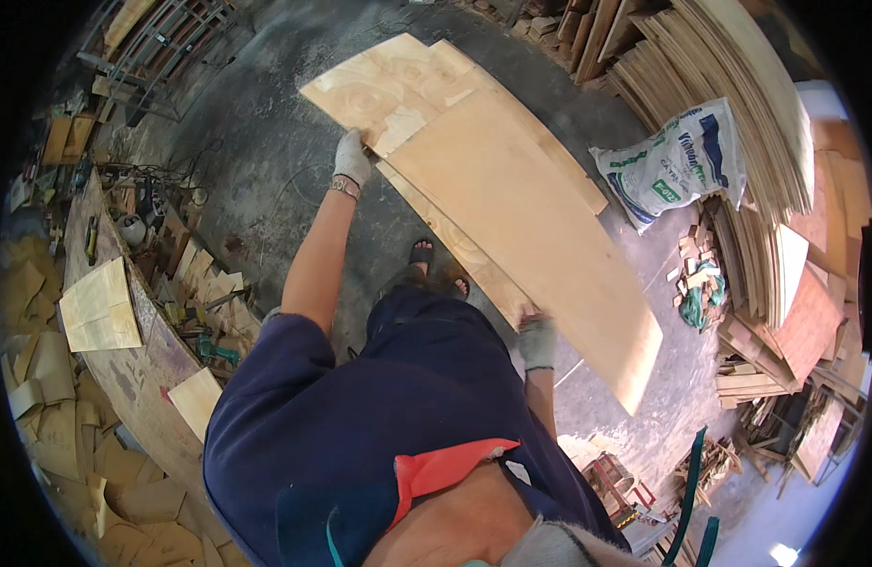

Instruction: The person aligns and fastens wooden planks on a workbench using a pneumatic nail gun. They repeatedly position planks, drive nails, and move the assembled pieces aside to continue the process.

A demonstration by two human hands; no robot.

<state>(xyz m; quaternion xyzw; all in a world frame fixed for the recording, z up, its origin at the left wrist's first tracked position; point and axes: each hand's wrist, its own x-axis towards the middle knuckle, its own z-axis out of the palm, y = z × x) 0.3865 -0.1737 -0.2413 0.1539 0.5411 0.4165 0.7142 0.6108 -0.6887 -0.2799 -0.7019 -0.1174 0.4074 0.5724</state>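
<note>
My left hand (354,159), in a pale knit glove with a watch at the wrist, is closed on the left edge of some plywood sheets held in front of me above the floor. My right hand (537,342), gloved in grey, is closed on their near edge; its fingers are partly blurred. On top lies a smooth tan plywood sheet (512,189). Beneath it a paler, knotty plywood sheet (379,80) sticks out at the far left and along the near side. The sheets slant from upper left to lower right.
On the left, a long worn board (162,369) bears a small plywood piece (101,307) and a green power tool (214,350). Wood scraps (53,425) lie beyond. At right stand a printed white sack (672,165) and stacked plywood (729,85). Offcuts (696,269) lie on the floor.
</note>
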